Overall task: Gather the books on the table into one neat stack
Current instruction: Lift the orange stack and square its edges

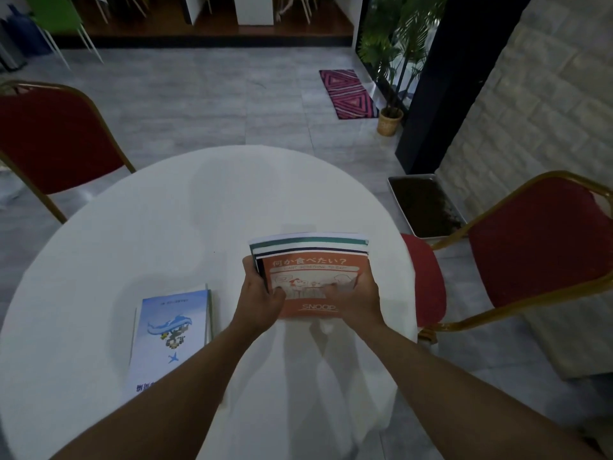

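A stack of books (310, 247) with an orange book (315, 270) on top is held over the right part of the round white table (185, 207). My left hand (260, 293) grips its left edge, thumb on the orange cover. My right hand (356, 297) grips its right edge, thumb also on the cover. Green, dark and white edges of the lower books stick out at the far side. A light blue book (170, 330) lies flat on the table to the left, with at least one more book edge showing beneath it.
Red chairs with gold frames stand at the left (56, 141) and right (537, 240) of the table. A tray of soil (426, 207) sits on the floor at the right, near a potted plant (389, 121) and a patterned mat (348, 94).
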{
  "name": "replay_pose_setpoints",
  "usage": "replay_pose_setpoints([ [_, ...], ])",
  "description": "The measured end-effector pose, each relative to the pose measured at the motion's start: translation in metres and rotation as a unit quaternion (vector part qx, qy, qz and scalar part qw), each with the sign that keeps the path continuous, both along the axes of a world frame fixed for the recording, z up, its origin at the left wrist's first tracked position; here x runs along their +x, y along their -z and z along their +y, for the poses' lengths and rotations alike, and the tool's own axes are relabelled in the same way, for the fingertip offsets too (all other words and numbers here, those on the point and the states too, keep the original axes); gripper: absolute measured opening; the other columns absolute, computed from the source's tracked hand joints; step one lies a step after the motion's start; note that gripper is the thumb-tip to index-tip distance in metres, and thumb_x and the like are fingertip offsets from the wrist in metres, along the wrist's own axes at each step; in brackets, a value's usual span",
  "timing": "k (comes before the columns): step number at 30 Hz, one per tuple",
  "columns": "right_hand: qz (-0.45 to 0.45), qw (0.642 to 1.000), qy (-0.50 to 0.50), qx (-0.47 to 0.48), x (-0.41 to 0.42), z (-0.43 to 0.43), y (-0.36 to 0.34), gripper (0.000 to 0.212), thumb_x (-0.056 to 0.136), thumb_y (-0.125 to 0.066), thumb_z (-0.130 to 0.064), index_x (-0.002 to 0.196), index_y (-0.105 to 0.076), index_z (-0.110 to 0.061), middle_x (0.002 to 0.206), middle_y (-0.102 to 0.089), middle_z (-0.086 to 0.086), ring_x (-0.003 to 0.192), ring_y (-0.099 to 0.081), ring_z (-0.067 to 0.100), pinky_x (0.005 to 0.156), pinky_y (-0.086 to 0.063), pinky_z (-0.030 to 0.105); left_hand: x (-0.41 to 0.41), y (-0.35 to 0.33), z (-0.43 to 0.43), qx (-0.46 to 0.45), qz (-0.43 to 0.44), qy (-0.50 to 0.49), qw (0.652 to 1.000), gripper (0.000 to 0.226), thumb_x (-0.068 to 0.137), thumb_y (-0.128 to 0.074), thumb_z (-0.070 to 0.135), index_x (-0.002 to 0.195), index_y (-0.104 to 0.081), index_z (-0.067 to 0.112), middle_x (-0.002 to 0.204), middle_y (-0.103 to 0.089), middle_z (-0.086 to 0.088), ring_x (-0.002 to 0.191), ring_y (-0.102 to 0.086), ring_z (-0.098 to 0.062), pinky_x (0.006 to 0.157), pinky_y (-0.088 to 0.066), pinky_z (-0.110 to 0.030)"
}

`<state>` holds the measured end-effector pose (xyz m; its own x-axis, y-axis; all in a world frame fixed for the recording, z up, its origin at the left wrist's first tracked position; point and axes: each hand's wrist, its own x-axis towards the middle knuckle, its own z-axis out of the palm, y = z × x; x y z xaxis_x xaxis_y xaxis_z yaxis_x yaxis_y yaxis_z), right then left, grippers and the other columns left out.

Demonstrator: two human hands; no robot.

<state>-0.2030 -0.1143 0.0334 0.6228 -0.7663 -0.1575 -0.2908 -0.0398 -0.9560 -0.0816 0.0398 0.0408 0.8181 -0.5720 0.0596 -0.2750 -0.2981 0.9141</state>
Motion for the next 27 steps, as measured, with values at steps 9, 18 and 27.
replay_pose_setpoints([
  [9,0.006,1.0,-0.015,0.009,-0.005,-0.001,0.001,0.052,0.08,-0.078,-0.014,0.122,-0.054,-0.032,0.108,-0.07,-0.013,0.098,-0.07,0.008,0.075,-0.06,0.024,-0.002,0.004,0.004,0.036,-0.032,0.014,0.999,0.054,0.086,-0.061,0.0,0.113,-0.025,0.03,0.114,-0.051,0.003,0.091,-0.057,0.002,0.065,-0.047,0.002],
  [18,0.005,1.0,-0.012,-0.023,-0.011,0.008,0.008,0.052,0.087,-0.076,-0.015,0.125,-0.044,-0.033,0.108,-0.062,-0.02,0.096,-0.062,-0.005,0.071,-0.051,0.005,0.0,0.015,0.011,0.041,-0.074,0.028,0.996,0.073,0.088,-0.062,0.001,0.106,-0.017,0.056,0.123,-0.047,0.001,0.105,-0.052,-0.005,0.069,-0.043,0.005],
  [27,0.003,0.999,-0.005,-0.039,-0.015,0.012,0.016,0.054,0.084,-0.079,-0.017,0.121,-0.045,-0.038,0.106,-0.062,-0.024,0.095,-0.063,-0.005,0.074,-0.051,0.009,-0.002,0.021,0.018,0.042,-0.107,0.039,0.993,0.062,0.09,-0.063,0.01,0.121,-0.023,0.047,0.118,-0.044,0.011,0.096,-0.054,0.006,0.07,-0.042,0.006],
])
